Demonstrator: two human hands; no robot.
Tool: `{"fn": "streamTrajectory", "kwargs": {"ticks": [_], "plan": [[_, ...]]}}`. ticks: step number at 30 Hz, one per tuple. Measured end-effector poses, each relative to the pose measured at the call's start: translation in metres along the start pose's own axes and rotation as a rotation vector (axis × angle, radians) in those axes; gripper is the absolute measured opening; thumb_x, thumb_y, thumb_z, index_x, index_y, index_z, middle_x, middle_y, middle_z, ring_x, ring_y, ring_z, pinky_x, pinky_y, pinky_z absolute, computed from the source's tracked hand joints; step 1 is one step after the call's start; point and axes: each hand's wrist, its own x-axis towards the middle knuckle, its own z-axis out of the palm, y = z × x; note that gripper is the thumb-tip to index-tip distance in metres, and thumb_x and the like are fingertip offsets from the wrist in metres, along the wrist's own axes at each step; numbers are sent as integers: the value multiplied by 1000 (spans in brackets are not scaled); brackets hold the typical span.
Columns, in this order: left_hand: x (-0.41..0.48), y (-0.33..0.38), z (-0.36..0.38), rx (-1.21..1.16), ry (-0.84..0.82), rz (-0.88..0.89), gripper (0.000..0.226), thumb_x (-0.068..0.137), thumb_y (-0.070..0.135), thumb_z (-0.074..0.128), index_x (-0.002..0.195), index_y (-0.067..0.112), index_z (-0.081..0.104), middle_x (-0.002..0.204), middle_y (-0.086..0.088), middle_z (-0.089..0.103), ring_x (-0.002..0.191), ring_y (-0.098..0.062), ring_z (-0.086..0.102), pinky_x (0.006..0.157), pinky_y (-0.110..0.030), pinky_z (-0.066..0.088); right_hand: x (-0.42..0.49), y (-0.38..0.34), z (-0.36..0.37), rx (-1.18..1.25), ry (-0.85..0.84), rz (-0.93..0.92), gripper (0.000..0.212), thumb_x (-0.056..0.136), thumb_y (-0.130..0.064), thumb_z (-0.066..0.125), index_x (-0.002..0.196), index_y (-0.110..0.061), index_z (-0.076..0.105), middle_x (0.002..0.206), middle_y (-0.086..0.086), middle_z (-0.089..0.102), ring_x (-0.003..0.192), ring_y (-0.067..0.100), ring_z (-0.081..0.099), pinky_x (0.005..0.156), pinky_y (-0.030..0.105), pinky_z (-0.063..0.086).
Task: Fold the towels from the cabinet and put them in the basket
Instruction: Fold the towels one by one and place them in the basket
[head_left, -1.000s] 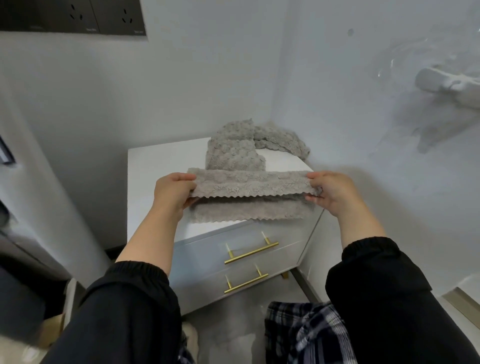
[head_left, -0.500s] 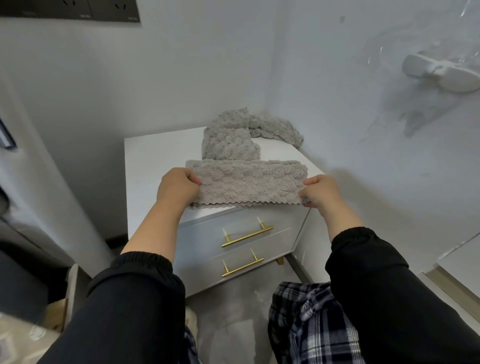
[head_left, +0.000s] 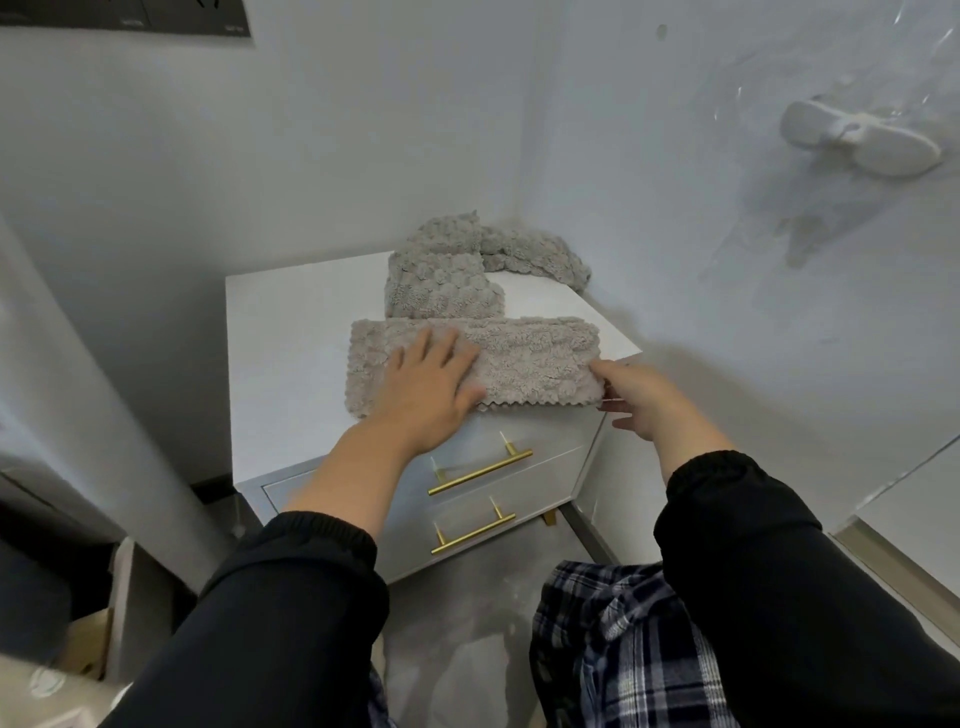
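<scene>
We find the left hand (head_left: 431, 379) flat on the towel (head_left: 535, 358) and the right hand (head_left: 639, 400) pinching its end; overhang past the worktop (head_left: 291, 332) edge risks slippage.

In front of you the cabinet (head_left: 291, 353) stands in a corner, with walls behind it and to its right. The folded towel (head_left: 535, 358) lies across the near part of its top, along the front edge. Your left hand (head_left: 426, 384) lies flat on the towel's left half. Your right hand (head_left: 644, 400) is at its right end, touching the near corner. Just behind, a second towel (head_left: 441, 280) meets its far edge, and a third towel (head_left: 535, 254) lies to the right of that, in the far corner. Below the front edge, one drawer handle (head_left: 480, 470) sits above another (head_left: 475, 535).
</scene>
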Motion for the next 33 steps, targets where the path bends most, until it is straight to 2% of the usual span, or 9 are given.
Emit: {"fn": "streamTrajectory", "kwargs": {"ticks": [4,8,11,14,17,20,22,27,33], "plan": [[0,6,12,124,-31,-1,63,97,57,19,152,30,6,161,-1,-1,147,-25,-1,118,-49,6,-3,-7,-3,184,-53,-18,20,92,-26,59,107,-14,53,85,3,60,72,18,59,78,34,46],[-2,17,1,121,57,58,61,94,62,27,144,28,35,145,-5,40,130,-26,35,101,-41,36,-15,-19,4,464,-53,-111,6,95,-12,51,96,-10,57,82,5,63,71,16,61,63,27,53],[-5,27,-19,-171,90,82,45,95,56,35,100,24,66,91,0,64,89,-19,57,68,-29,42,-25,-24,7,472,20,-287,21,96,-7,47,78,-12,56,75,6,61,68,17,59,61,28,51],[-10,29,-28,-448,172,-26,33,93,44,52,70,23,61,67,7,59,74,-18,57,63,-29,41,-39,-29,8,338,-3,-464,20,97,-7,48,84,-15,60,79,6,62,69,18,60,62,28,49],[-11,21,-33,-719,343,-176,13,84,36,68,91,26,64,90,12,62,85,-11,58,71,-25,45,-56,-35,7,237,-172,-590,23,96,-1,46,86,-15,61,72,1,63,60,9,58,55,21,45],[-10,13,-45,-1138,148,-112,72,72,41,78,135,29,44,124,17,49,112,-2,48,92,-20,40,-64,-39,5,108,-269,-665,27,93,4,48,83,-17,61,59,-6,57,52,6,50,52,19,39],[-11,12,-46,-1267,10,-49,91,63,43,79,142,32,36,128,16,43,120,-2,44,101,-25,39,-64,-39,5,56,-286,-679,26,92,3,53,83,-19,64,63,1,56,57,14,49,58,25,38],[-10,15,-49,-1293,93,-14,66,72,12,80,127,34,51,123,7,60,104,-6,58,99,-28,46,-64,-42,6,30,-212,-687,24,88,-3,62,77,-23,68,74,8,62,74,24,55,75,38,44],[-6,9,-54,-1086,188,29,31,71,6,80,90,25,67,120,13,61,107,-13,61,94,-36,50,-63,-43,7,-10,-174,-697,22,89,-2,62,80,-22,66,79,9,62,75,22,57,75,35,45]]}}
